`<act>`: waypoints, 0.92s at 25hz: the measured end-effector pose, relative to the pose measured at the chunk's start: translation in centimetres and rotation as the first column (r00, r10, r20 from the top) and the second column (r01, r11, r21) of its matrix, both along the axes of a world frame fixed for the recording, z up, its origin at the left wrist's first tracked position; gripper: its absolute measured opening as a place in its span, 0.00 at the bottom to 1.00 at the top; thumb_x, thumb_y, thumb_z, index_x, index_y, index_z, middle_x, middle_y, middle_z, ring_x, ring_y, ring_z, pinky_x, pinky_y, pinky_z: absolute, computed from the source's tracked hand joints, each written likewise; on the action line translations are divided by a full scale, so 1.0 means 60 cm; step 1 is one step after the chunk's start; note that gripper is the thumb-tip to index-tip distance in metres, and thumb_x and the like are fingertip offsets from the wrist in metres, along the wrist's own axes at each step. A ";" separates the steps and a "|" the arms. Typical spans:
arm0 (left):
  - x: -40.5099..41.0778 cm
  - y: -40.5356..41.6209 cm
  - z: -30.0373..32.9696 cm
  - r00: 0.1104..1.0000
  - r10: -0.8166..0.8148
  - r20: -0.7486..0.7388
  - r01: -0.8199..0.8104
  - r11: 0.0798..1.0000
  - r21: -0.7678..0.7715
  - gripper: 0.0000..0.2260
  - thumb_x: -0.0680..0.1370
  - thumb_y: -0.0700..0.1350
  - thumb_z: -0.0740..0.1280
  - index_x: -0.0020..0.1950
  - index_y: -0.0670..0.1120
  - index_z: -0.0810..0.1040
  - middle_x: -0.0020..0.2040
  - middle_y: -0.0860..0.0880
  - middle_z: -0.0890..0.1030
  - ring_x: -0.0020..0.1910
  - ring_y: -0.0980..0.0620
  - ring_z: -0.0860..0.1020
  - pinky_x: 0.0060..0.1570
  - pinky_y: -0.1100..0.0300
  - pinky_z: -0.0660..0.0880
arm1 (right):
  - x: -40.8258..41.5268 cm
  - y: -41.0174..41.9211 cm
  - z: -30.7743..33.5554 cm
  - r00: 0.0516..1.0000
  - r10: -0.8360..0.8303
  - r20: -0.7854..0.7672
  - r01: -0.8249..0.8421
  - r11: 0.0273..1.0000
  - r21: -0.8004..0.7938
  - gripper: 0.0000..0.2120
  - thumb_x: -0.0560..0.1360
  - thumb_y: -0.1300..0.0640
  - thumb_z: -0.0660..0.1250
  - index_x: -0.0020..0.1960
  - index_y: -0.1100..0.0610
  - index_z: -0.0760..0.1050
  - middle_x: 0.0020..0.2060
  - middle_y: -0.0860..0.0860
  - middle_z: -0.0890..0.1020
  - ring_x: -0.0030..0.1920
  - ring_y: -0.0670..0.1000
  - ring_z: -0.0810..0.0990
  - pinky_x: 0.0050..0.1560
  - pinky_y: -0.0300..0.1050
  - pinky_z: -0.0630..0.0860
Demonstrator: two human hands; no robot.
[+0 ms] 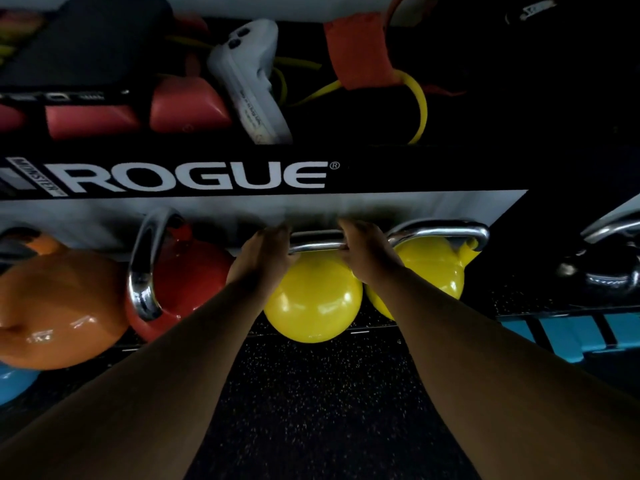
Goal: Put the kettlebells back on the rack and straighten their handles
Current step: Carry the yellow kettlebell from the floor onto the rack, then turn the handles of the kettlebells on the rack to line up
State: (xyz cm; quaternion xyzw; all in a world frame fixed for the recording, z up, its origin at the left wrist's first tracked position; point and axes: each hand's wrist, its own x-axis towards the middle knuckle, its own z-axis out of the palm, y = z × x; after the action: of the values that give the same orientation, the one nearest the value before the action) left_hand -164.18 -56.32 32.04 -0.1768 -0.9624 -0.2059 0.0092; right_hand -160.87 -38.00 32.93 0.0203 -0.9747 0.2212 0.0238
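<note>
Yellow kettlebell (313, 303), centre of view: both hands are closed on its chromed handle (317, 241). The left hand (265, 259) is wrapped round the handle's left end; the right hand (365, 252) is wrapped round its right end. Each grip is clamped on the bar, with bare metal showing between them. The handle runs side to side, parallel to the front edge of the rack (214, 176), a black beam printed with white ROGUE lettering. The bell sits in the lower row under that beam; whether it rests fully on the shelf cannot be told.

Lower row, left to right:
- Orange kettlebell (59, 306), at the left edge.
- Red kettlebell (188, 282), just beside the left hand. Its chromed handle (143, 268) is turned front to back, across the line of the others.
- The held yellow kettlebell.
- Second yellow kettlebell (433, 268), touching or nearly touching the first, behind the right wrist. Its handle runs side to side.
- Black kettlebell (602, 271), at the right edge.

The upper shelf carries pink dumbbells (188, 107), a white massage gun (249, 81), a yellow band (417, 102) and an orange strap (356, 50). The speckled black floor (318, 393) lies below.
</note>
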 end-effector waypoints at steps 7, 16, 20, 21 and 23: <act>0.015 -0.007 0.028 0.989 -0.044 0.142 0.039 0.999 0.034 0.24 0.74 0.47 0.70 0.66 0.45 0.66 0.57 0.41 0.78 0.53 0.40 0.79 0.49 0.46 0.78 | 0.012 -0.001 0.008 0.997 -0.002 0.081 -0.001 1.000 0.030 0.19 0.75 0.58 0.65 0.65 0.60 0.68 0.58 0.63 0.76 0.60 0.64 0.73 0.54 0.52 0.72; 0.158 0.115 0.067 0.916 -0.270 -0.296 0.160 0.924 -0.346 0.25 0.66 0.44 0.66 0.63 0.44 0.73 0.63 0.42 0.74 0.65 0.38 0.68 0.69 0.41 0.60 | 0.169 0.145 0.066 0.995 -0.050 -0.081 0.053 0.998 0.031 0.21 0.73 0.60 0.64 0.66 0.54 0.71 0.63 0.57 0.75 0.62 0.63 0.73 0.59 0.55 0.72; 0.237 0.279 0.077 0.891 -0.379 -0.249 0.241 0.861 -0.448 0.22 0.66 0.44 0.67 0.60 0.44 0.76 0.58 0.43 0.78 0.58 0.39 0.74 0.62 0.42 0.68 | 0.266 0.281 0.088 0.999 -0.029 -0.032 0.037 0.967 0.254 0.20 0.72 0.57 0.64 0.64 0.53 0.72 0.61 0.57 0.76 0.61 0.62 0.72 0.56 0.56 0.74; 0.258 0.329 0.079 0.888 -0.396 -0.233 0.259 0.850 -0.458 0.22 0.66 0.45 0.68 0.60 0.44 0.76 0.57 0.43 0.78 0.57 0.39 0.75 0.61 0.43 0.68 | 0.293 0.326 0.094 0.998 -0.047 -0.038 0.056 0.958 0.283 0.20 0.71 0.56 0.64 0.64 0.53 0.73 0.61 0.57 0.76 0.61 0.62 0.72 0.57 0.56 0.73; 0.295 0.426 0.087 0.882 -0.422 -0.209 0.283 0.830 -0.481 0.22 0.66 0.46 0.67 0.60 0.45 0.75 0.56 0.44 0.78 0.56 0.40 0.75 0.59 0.44 0.68 | 0.343 0.422 0.109 0.994 -0.108 -0.030 0.112 0.940 0.322 0.21 0.70 0.56 0.65 0.63 0.53 0.73 0.60 0.57 0.76 0.62 0.63 0.72 0.58 0.56 0.72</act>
State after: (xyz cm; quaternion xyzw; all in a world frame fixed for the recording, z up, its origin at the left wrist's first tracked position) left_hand -146.48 -30.73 37.24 -0.3806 -0.9201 0.0473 0.0799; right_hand -140.29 -12.67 39.44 -0.0294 -0.9972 0.0567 0.0384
